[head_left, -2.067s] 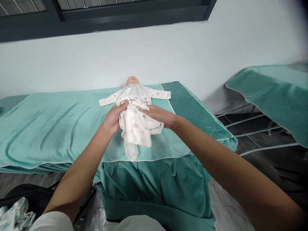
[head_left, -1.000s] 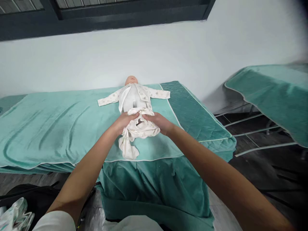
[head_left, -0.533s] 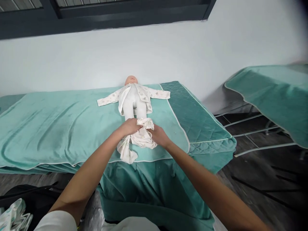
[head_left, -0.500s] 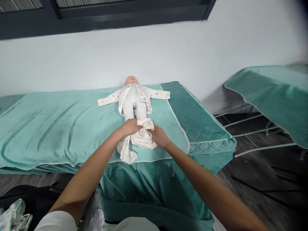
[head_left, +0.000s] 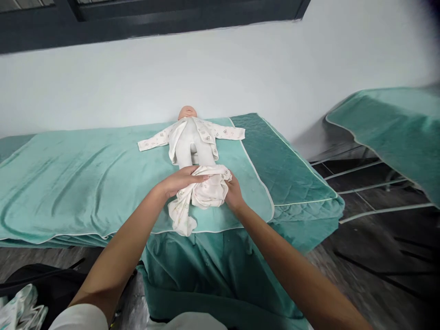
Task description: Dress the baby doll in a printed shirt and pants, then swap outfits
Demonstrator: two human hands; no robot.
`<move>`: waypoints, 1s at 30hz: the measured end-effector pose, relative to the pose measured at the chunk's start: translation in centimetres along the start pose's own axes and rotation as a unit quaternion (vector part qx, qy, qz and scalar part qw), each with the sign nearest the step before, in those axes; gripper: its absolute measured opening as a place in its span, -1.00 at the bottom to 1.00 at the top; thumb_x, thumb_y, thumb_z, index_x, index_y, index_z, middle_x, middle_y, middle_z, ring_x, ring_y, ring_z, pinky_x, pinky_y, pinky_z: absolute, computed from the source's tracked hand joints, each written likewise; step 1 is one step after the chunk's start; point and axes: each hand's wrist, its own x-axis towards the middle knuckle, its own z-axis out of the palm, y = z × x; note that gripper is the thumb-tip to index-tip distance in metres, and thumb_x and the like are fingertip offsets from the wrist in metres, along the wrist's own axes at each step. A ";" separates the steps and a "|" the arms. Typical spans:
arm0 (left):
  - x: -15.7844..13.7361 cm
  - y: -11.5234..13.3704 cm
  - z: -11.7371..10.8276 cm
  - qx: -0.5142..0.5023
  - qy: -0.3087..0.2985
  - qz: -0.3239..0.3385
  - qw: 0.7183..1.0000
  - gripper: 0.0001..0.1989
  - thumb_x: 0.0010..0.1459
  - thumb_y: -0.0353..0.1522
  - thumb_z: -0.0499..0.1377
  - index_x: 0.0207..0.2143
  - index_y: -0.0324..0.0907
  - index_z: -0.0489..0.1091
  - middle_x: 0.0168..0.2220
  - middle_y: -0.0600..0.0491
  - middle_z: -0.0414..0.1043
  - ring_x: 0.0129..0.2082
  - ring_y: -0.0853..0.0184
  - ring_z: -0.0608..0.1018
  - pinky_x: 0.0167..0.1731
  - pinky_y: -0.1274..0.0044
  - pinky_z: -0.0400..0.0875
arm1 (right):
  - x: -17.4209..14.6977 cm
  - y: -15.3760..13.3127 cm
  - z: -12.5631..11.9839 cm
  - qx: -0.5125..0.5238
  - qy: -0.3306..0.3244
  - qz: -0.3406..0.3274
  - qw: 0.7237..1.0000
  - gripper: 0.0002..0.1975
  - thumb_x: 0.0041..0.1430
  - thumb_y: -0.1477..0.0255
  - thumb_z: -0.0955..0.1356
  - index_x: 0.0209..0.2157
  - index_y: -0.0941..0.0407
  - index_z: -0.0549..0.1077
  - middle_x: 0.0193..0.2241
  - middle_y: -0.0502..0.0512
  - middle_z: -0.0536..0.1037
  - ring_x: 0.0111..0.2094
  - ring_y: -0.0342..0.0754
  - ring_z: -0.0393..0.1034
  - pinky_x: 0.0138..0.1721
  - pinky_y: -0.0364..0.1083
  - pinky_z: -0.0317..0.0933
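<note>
A baby doll (head_left: 193, 137) lies on its back, head toward the wall, wearing an open white printed jacket (head_left: 212, 143) with its sleeves spread out. Bunched around the doll's lower legs are white printed baby pants (head_left: 210, 190); one pant leg trails toward the bed's near edge. My left hand (head_left: 178, 181) grips the pants from the left, thumb on top of the cloth. On the other side my right hand (head_left: 233, 190) holds the pants' edge, its fingertips partly hidden by fabric. The doll's feet are covered by the cloth.
The bed carries a green blanket (head_left: 79, 183) over a quilted green mattress (head_left: 282, 165). A white wall (head_left: 220, 73) stands behind it. To the right is a metal frame (head_left: 371, 190) with green cloth draped over it. A black bag (head_left: 48, 279) sits at lower left.
My hands have moved apart, stretching the gathered pants wider around the doll's lower legs. My right hand has shifted to the right, and the doll's leg on that side has moved outward slightly.
</note>
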 end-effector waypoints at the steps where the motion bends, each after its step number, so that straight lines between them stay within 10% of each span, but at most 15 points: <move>1: 0.0 0.1 -0.2 -0.011 -0.012 0.000 1.000 -0.43 -0.04 -0.22 0.43 0.05 -0.18 0.49 0.03 -0.08 0.55 0.04 0.12 0.54 0.02 0.39 0.40 | 0.3 0.1 0.2 0.005 0.017 -0.008 1.000 -0.74 0.16 0.19 0.39 -0.23 0.08 0.47 -0.19 0.07 0.59 -0.16 0.03 0.46 0.00 0.05 0.32; 9: 1.8 -0.6 -1.2 -0.048 0.080 0.039 0.995 -0.41 -0.13 -0.47 0.34 0.05 -0.19 0.45 -0.09 -0.01 0.56 -0.12 0.20 0.57 -0.14 0.47 0.41 | 2.7 1.0 1.1 0.009 0.065 -0.032 0.997 -0.85 0.14 0.28 0.38 -0.31 0.05 0.42 -0.25 0.02 0.55 -0.18 -0.01 0.42 0.02 0.05 0.29; 21: 5.8 0.3 -1.8 0.203 0.266 0.154 0.930 -0.59 -0.08 -0.47 0.14 -0.11 -0.22 0.44 -0.21 0.09 0.51 -0.19 0.30 0.51 -0.11 0.51 0.37 | 6.2 0.8 1.0 -0.084 0.074 -0.026 0.993 -0.80 0.17 0.25 0.29 -0.28 0.08 0.40 -0.18 0.10 0.56 -0.10 0.01 0.41 -0.03 -0.04 0.28; 30: 6.7 1.0 -4.9 0.106 0.175 0.154 0.967 -0.62 -0.04 -0.31 0.31 -0.13 -0.21 0.45 -0.16 0.06 0.49 -0.13 0.28 0.50 -0.09 0.51 0.34 | 8.7 2.0 0.5 -0.031 0.042 0.047 0.998 -0.73 -0.01 0.27 0.35 -0.23 0.04 0.38 -0.36 -0.05 0.50 -0.37 -0.08 0.33 -0.29 -0.12 0.25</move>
